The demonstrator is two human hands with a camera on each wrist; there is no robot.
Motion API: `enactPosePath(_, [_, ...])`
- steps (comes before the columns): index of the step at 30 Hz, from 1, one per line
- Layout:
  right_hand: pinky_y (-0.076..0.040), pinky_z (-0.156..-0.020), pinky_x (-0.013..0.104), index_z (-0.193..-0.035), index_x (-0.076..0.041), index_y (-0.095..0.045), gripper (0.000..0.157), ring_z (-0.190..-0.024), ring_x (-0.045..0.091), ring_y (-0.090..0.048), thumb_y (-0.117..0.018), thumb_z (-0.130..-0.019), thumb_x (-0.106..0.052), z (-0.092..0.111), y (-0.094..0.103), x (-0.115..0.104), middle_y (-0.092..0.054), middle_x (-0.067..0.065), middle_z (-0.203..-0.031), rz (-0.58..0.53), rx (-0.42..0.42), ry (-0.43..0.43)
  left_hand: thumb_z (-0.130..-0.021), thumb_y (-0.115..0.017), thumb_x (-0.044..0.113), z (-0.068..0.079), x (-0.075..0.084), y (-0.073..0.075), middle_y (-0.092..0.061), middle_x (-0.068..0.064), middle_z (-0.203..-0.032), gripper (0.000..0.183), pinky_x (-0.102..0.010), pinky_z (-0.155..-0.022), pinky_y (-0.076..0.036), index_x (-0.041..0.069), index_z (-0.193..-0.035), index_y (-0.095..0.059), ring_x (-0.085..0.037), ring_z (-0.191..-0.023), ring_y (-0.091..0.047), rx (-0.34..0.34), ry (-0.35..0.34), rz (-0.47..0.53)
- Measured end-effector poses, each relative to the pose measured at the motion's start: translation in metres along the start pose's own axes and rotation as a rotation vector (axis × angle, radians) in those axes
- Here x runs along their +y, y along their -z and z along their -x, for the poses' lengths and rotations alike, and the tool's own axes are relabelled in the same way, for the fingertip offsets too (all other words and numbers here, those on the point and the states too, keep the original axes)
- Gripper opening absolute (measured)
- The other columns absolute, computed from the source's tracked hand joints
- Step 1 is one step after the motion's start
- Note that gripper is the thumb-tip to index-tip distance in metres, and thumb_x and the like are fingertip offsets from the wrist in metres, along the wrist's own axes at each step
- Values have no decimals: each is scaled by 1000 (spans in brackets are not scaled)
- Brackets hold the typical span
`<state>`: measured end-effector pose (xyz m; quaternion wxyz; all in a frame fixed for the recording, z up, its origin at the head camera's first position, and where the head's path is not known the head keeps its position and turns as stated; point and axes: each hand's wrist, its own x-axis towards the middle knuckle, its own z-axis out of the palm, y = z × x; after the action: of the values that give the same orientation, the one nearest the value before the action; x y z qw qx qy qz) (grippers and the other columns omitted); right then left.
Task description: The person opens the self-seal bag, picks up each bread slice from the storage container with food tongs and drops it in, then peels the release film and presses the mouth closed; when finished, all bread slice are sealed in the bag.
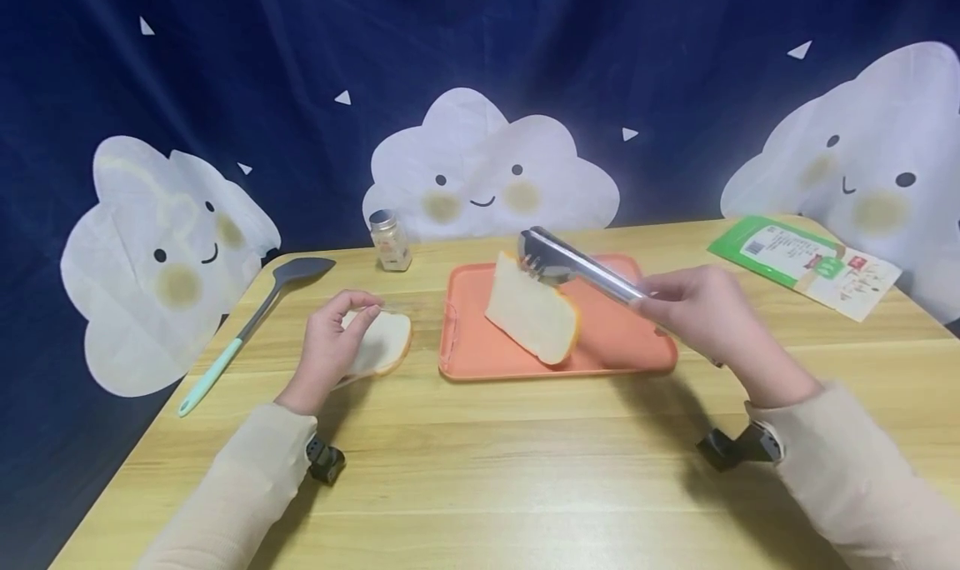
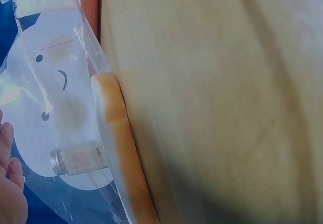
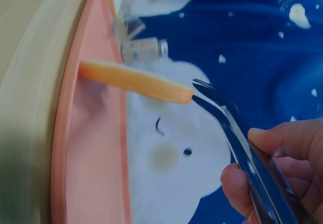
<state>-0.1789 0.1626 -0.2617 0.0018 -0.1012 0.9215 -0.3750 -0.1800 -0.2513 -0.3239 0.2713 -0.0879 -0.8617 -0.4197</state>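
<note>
My left hand (image 1: 337, 341) pinches the edge of a clear plastic bag (image 2: 83, 47) between thumb and fingers. Inside or under that film, a bread slice (image 1: 386, 342) lies on the table left of the tray; I cannot tell which. With my right hand (image 1: 693, 307) I hold metal tongs (image 1: 596, 277), their tips at the upper edge of another bread slice (image 1: 531, 313). That slice stands tilted over the orange tray (image 1: 626, 337). In the right wrist view its lower edge meets the tray, while the tong tips clasp its upper end.
A spatula (image 1: 258, 316) with a mint handle lies at the table's left. At the back stands a small glass jar (image 1: 392, 243) with a metal lid. A green and white packet (image 1: 802, 262) lies at the back right, before a dark blue curtain (image 1: 300, 45).
</note>
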Motion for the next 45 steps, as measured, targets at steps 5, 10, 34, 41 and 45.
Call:
enactPosePath(5, [-31,-34,27,-111,-6,-67,33,-43,12,-42,-66,-83,-23,8,-5,-13,-66,7,-71,-15,-10,20,-88,-62,6,1,1,0,-68,-13,-93,8,-34,-94,-39,1,-90,-66,7,-90,-52,0,-6,4])
enactPosePath(10, [-34,-37,26,-102,-9,-70,22,-48,12,-46,-67,-82,-19,13,-11,-19,-64,6,-67,-20,-6,62,-88,-62,6,2,3,0,-68,-13,-92,8,-33,-94,-39,1,-89,-66,6,-90,-52,-6,-1,4])
enactPosePath(34, [-33,-40,23,-106,-5,-70,27,-45,7,-39,-71,-80,-15,19,-22,-21,-65,0,-67,82,80,303,-88,-62,8,4,-2,0,-68,-12,-90,8,-30,-92,-39,2,-89,-67,7,-89,-52,13,-15,-5])
enactPosePath(41, [-33,-40,22,-104,-5,-70,25,-43,4,-38,-72,-80,-13,21,-25,-20,-66,-1,-67,107,129,398,-88,-62,9,5,-3,0,-68,-12,-91,9,-32,-94,-39,2,-90,-67,6,-90,-52,15,-7,-8])
enactPosePath(45, [-34,-38,22,-107,-2,-69,30,-42,4,-39,-72,-80,-15,21,-25,-18,-68,5,-70,63,125,396,-88,-62,10,6,-2,0,-68,-12,-91,9,-32,-93,-39,2,-90,-67,6,-90,-52,18,-7,-10])
